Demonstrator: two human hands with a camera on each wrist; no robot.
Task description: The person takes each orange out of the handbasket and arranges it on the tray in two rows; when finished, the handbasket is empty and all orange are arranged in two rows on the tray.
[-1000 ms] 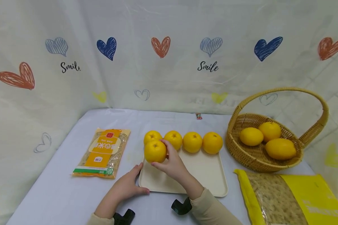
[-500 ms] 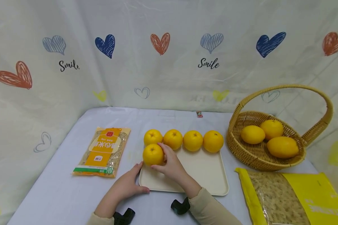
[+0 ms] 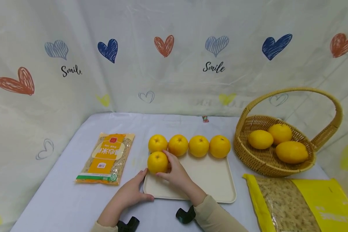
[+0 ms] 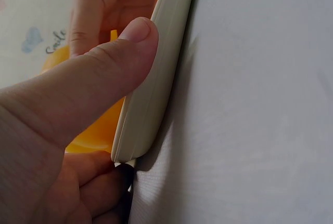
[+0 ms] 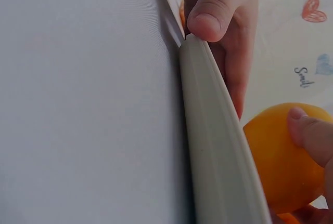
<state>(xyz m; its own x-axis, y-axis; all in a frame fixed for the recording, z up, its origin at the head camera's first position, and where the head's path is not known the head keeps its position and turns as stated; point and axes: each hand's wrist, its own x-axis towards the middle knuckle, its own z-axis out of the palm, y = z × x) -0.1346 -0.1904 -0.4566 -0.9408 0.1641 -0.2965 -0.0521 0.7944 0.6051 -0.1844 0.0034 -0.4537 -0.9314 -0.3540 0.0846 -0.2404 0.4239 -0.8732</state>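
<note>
In the head view my right hand [image 3: 178, 174] holds an orange [image 3: 156, 162] low over the left part of a cream tray [image 3: 210, 182]. The right wrist view shows the thumb pressed on the orange's side [image 5: 283, 156]. Several more oranges [image 3: 198, 146] stand in a row along the tray's far edge, the leftmost just behind the held one. My left hand [image 3: 130, 192] grips the tray's near left corner, with the thumb at the front rim and fingers along the left side. In the left wrist view the thumb lies against the rim [image 4: 151, 94].
A wicker basket [image 3: 249, 162] with a tall handle and three yellow fruits stands right of the tray. A yellow bag [image 3: 293, 203] lies in front of it. Another packet [image 3: 105, 158] lies to the left. A small red wrapped piece [image 3: 205, 119] lies at the back.
My right hand has lowered the orange slightly toward the tray and the near side, away from the back row. The left hand stays at the tray corner.
</note>
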